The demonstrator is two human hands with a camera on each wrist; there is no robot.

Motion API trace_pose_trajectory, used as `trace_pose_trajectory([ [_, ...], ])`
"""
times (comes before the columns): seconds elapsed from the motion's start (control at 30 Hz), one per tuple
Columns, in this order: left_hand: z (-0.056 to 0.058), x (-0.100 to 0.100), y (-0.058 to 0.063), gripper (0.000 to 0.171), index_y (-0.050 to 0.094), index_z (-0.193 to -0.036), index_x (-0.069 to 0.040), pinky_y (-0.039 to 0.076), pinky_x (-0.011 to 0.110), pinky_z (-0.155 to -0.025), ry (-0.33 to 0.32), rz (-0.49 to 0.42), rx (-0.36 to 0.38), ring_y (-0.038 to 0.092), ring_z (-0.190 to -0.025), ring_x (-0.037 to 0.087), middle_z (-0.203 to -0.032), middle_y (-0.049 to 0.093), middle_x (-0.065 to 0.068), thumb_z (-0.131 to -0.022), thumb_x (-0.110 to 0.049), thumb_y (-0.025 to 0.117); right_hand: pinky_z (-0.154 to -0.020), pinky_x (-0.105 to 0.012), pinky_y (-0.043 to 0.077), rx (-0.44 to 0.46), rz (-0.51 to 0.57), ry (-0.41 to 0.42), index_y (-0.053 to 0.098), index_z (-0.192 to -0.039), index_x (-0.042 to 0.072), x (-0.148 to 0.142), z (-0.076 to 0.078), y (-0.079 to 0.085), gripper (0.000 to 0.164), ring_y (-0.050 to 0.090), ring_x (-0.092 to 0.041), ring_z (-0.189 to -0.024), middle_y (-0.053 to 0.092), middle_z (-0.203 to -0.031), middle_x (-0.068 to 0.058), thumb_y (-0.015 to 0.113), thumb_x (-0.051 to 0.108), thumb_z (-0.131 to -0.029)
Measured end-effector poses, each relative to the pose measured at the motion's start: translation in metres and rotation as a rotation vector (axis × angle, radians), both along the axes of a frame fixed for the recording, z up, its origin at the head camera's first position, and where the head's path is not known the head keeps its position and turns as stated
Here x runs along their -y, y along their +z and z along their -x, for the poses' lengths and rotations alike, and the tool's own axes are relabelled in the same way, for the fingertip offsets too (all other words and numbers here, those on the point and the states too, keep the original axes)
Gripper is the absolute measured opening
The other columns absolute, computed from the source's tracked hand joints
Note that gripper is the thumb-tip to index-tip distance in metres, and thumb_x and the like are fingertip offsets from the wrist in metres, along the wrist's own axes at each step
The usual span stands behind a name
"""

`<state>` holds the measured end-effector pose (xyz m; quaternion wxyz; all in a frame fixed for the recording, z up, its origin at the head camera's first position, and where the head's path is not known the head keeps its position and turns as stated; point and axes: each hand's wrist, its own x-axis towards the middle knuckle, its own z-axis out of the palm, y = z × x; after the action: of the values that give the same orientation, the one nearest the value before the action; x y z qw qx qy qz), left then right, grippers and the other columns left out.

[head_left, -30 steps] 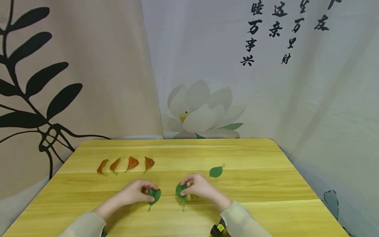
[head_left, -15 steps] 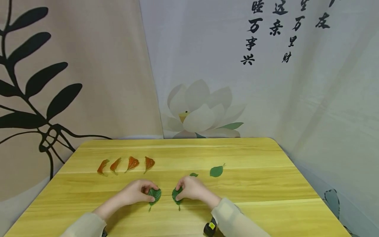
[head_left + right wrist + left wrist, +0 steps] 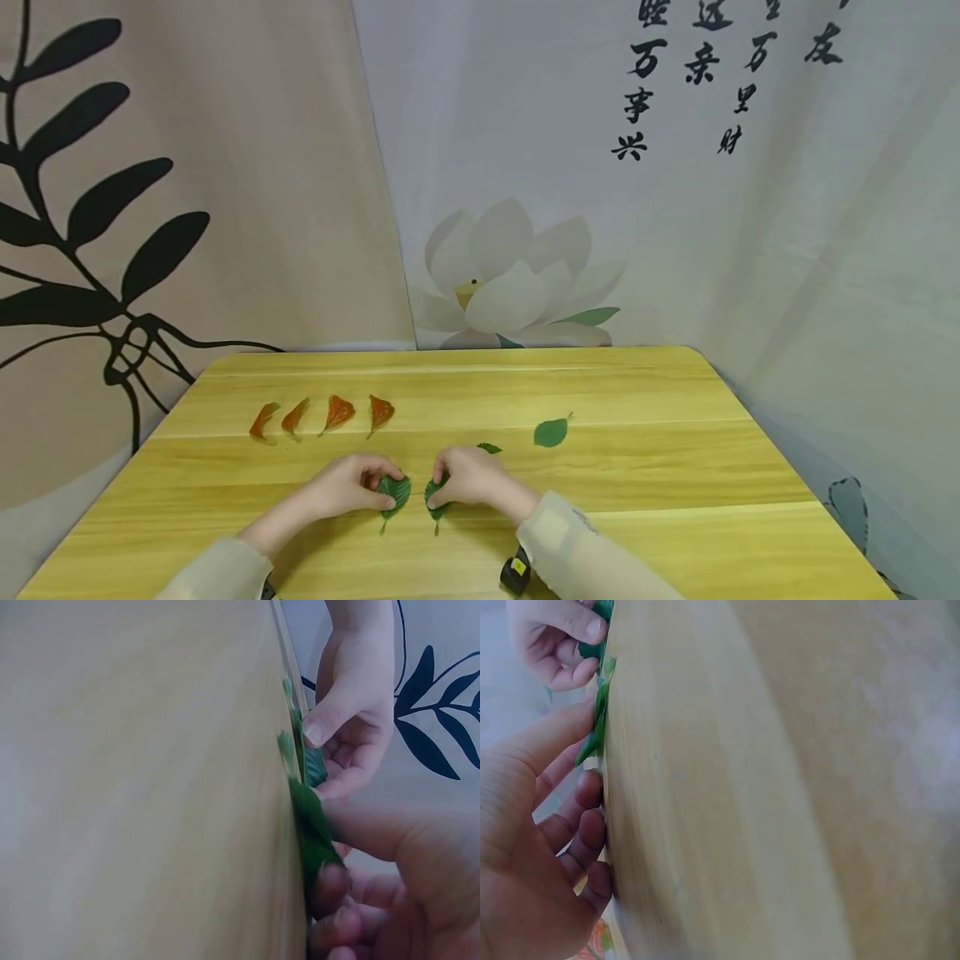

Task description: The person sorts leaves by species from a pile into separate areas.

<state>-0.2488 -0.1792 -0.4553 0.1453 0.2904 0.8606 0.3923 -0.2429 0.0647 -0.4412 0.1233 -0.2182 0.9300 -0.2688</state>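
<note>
My left hand (image 3: 348,486) pinches a green leaf (image 3: 396,493) between thumb and fingers, low at the middle of the table. Close on its right, my right hand (image 3: 474,477) pinches a second green leaf (image 3: 435,502), partly covered by the fingers. Both stems point toward the near edge, and a narrow gap separates the leaves. In the left wrist view the leaf (image 3: 598,724) stands nearly edge-on at the tabletop. The right wrist view shows the right-hand leaf (image 3: 309,825) bent slightly under the thumb. Behind the right hand, another green leaf (image 3: 489,447) is mostly hidden.
A green leaf (image 3: 551,432) lies alone farther right. Several orange-red leaves or petals, one of them a fan-shaped piece (image 3: 380,412), lie in a row at the back left. A printed curtain (image 3: 300,208) hangs behind the wooden table (image 3: 675,467).
My right hand has slid left with its leaf, closer to the left hand's leaf. A leaf behind it has come partly into sight. The left hand stays nearly still.
</note>
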Motion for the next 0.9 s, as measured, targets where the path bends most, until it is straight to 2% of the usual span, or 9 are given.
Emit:
trace_pose_trajectory([
  [0.47,0.0,-0.001,0.003,0.032,0.069,-0.111,-0.007,0.038,0.022,-0.052,-0.007,-0.016,0.028,0.044,-0.061,0.006,-0.074,0.053,-0.002,-0.084,-0.022,0.077,-0.044,-0.023,0.033,-0.055,-0.004,-0.031,0.058,-0.071,0.023,0.003,0.002,-0.003,0.027,0.039,-0.006,-0.048,0.052,-0.06,0.011,0.079,0.037,-0.079],
  [0.63,0.0,-0.001,0.013,0.034,0.068,-0.115,-0.006,0.04,0.023,-0.052,-0.024,0.003,0.034,0.046,-0.06,0.006,-0.076,0.058,-0.001,-0.087,-0.023,0.074,-0.042,-0.021,0.029,-0.075,0.021,-0.034,0.061,-0.076,0.022,-0.002,0.004,-0.002,0.023,0.034,-0.004,-0.044,0.046,-0.051,0.012,0.077,0.037,-0.081],
  [0.77,0.003,-0.003,0.023,0.037,0.067,-0.12,-0.005,0.041,0.025,-0.05,-0.019,0.032,0.028,0.046,-0.058,0.006,-0.081,0.06,0.0,-0.089,-0.025,0.072,-0.041,-0.021,0.03,-0.044,0.086,-0.05,0.061,-0.082,0.021,-0.014,0.005,0.002,0.022,0.034,-0.004,-0.042,0.042,-0.049,0.01,0.076,0.037,-0.082],
  [0.9,0.009,-0.009,0.035,0.036,0.068,-0.118,-0.006,0.04,0.025,-0.048,0.011,0.065,-0.043,0.045,-0.057,0.007,-0.085,0.059,-0.001,-0.09,-0.028,0.07,-0.041,-0.023,0.03,-0.02,0.154,-0.078,0.061,-0.083,0.02,-0.037,0.007,0.013,0.019,0.035,-0.006,-0.042,0.042,-0.052,0.008,0.075,0.033,-0.084],
])
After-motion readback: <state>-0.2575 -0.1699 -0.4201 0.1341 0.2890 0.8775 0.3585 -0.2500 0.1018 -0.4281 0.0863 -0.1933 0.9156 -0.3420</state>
